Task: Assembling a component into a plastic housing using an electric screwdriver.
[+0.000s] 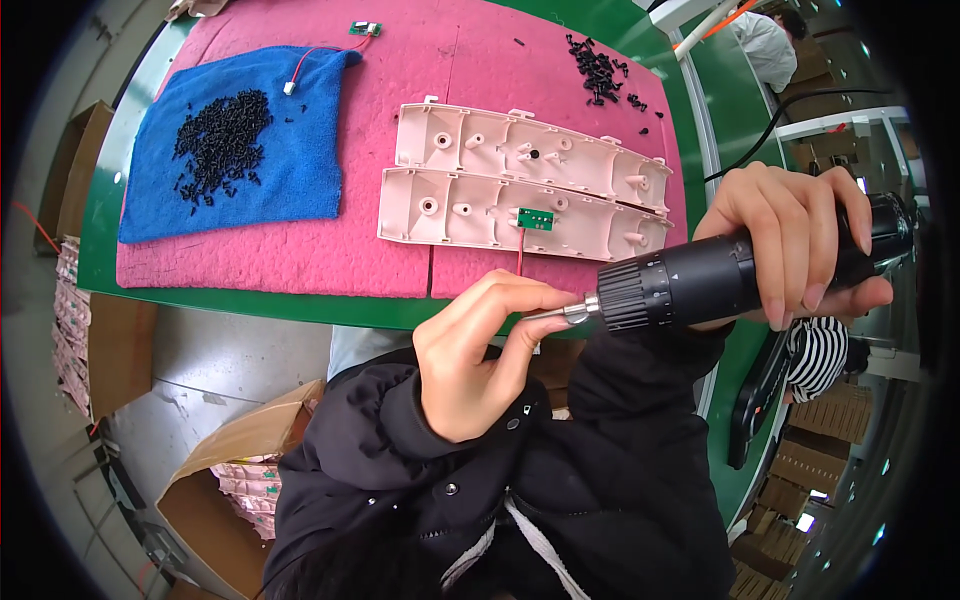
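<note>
My right hand (790, 240) is wrapped around a black cordless screwdriver (690, 285), held level with its nose pointing left. At that nose, the thumb and fingers of my left hand (465, 350) pinch the metal bit (582, 310), whose tip is mostly hidden by my fingers. Just beyond my hands, two long pale pink plastic shells lie side by side, hollow side up. The nearer shell (400, 205) carries a small green circuit board (536, 219) with a red wire running toward me. In the farther shell (490, 130), a black screw (534, 154) sits near the middle.
A pink foam mat (385, 60) covers the green table (100, 240). Black screws (225, 140) are heaped on a blue cloth (300, 190); more screws (598, 75) lie far right. Another wired board (366, 29) rests behind the cloth. Cardboard boxes (190, 490) stand below; people work at right.
</note>
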